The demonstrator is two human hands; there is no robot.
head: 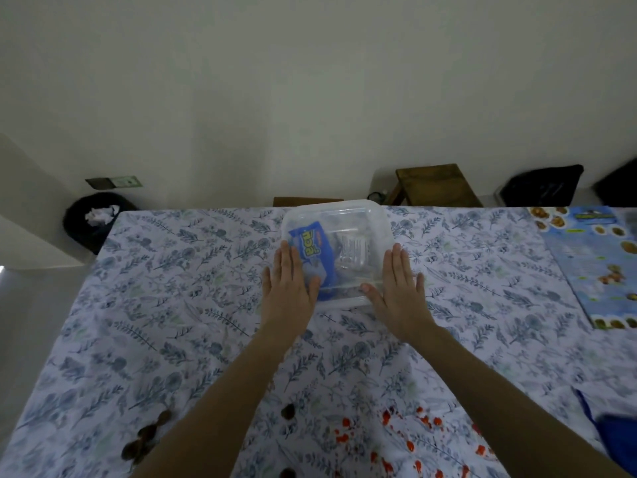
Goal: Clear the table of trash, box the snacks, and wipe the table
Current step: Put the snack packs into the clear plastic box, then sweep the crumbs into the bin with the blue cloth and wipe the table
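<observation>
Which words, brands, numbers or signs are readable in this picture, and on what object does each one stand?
On the blue snack packet in the clear box: big yellow letters, too blurred to quote.
On the white label in the box: small print, unreadable.
On the blue printed sheet at the table's right: title blurred, unreadable.
No text can be quoted.

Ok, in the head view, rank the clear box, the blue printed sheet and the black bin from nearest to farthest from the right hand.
1. The clear box: straight ahead, touched by the flat right hand.
2. The blue printed sheet: lying on the table, far to the right.
3. The black bin: beyond the table's far-left corner.
</observation>
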